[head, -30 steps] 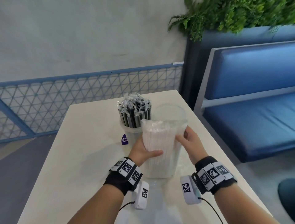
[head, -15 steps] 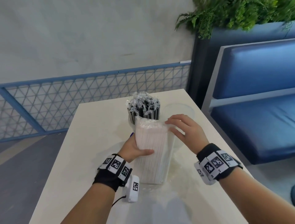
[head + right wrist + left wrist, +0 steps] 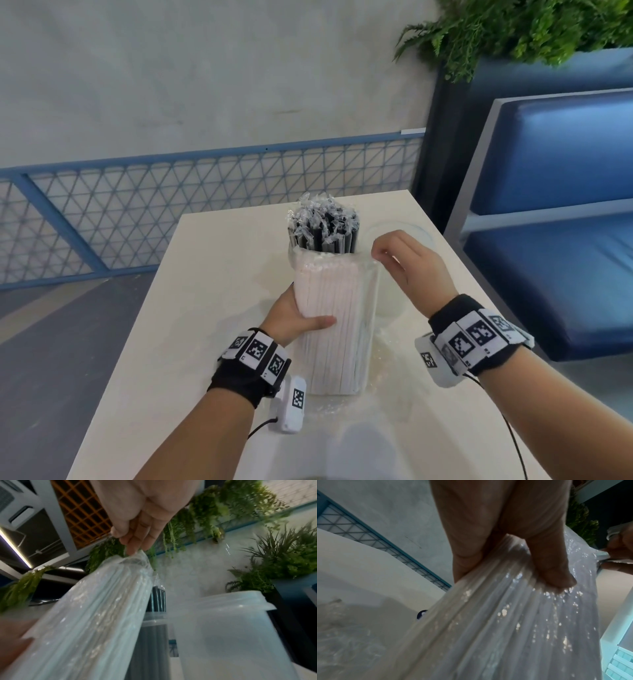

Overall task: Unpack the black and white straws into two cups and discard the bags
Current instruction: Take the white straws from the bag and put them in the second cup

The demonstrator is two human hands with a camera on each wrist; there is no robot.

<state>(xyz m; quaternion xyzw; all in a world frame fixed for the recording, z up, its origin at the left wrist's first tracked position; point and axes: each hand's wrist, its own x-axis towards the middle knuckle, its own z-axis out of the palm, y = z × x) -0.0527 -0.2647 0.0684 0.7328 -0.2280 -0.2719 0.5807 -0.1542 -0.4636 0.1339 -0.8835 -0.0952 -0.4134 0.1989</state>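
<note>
A clear bag of white straws [image 3: 337,318] stands upright on the table [image 3: 171,325]. My left hand [image 3: 291,317] grips its middle, thumb across the front; the left wrist view shows the thumb [image 3: 551,561] pressed into the bag of white straws [image 3: 496,628]. My right hand [image 3: 400,260] pinches the bag's top right corner; in the right wrist view the fingertips [image 3: 132,549] hold the crinkled plastic of the bag [image 3: 96,608]. Behind it, black straws [image 3: 325,229] in wrappers fill a clear cup [image 3: 292,255]. A second clear cup [image 3: 231,628], empty, stands to the right.
A crumpled clear bag [image 3: 342,407] lies flat on the table under and in front of the white straws. A blue bench [image 3: 555,219] stands right of the table, a blue mesh railing [image 3: 171,212] beyond its far edge, and a planter with ferns [image 3: 513,31] behind.
My right hand has moved from the bag's right side up to its top corner and now pinches the plastic. The left hand keeps its grip on the bag.
</note>
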